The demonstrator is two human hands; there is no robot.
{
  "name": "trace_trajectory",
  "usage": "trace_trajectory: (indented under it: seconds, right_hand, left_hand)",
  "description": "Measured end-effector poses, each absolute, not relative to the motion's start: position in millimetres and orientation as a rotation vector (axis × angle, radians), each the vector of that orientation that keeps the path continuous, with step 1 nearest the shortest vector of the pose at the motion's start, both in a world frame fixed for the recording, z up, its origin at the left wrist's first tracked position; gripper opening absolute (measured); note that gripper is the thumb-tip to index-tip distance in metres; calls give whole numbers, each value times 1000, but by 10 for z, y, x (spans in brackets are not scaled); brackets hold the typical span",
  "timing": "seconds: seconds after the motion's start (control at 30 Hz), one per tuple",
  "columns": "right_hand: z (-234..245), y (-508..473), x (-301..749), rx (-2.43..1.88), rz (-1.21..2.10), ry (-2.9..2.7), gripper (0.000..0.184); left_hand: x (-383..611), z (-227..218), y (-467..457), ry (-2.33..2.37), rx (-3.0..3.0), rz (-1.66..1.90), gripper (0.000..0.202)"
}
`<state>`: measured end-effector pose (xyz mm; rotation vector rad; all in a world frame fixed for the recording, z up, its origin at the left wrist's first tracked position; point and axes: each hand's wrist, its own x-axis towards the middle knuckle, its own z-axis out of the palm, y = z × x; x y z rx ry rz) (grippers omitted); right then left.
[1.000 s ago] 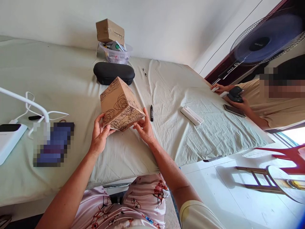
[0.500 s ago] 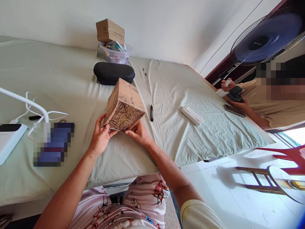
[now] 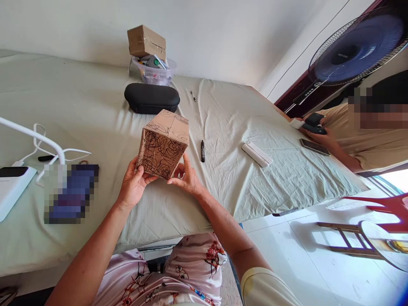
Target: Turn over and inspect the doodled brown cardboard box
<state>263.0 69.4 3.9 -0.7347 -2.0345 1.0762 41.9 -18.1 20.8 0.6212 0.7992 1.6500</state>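
Note:
A brown cardboard box (image 3: 162, 153), scribbled over with looping black lines, is tilted up between my hands. My left hand (image 3: 134, 182) grips its lower left corner, thumb on the near face. At the lower right edge my right hand (image 3: 185, 176) holds the box with thumb and fingers. The fingers under the box are partly hidden. Just right of the box, a black marker (image 3: 203, 151) lies on the cloth-covered table (image 3: 223, 170). Behind the box sits a black zip case (image 3: 152, 98).
At the back, a plastic basket (image 3: 156, 76) of odds and ends bears another cardboard box (image 3: 146, 41). A blurred-out phone (image 3: 75, 193), white power bank (image 3: 15, 191) and cables lie left. A white object (image 3: 256, 154) lies right, near a seated person (image 3: 357, 144) and a fan (image 3: 357, 51).
The cardboard box has turned in my hands, its scribbled near face swinging to the left and facing me more squarely. At the right, the other person's hand has shifted.

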Motion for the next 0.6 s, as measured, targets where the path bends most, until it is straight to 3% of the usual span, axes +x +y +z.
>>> trace_trajectory:
  seconds: [0.3, 0.6]
  right_hand:
    - [55, 721, 2672, -722, 928, -2039, 136]
    - [79, 821, 2781, -970, 780, -1965, 94]
  left_hand:
    - [419, 263, -176, 843, 569, 1631, 61]
    - [379, 365, -185, 856, 419, 1669, 63]
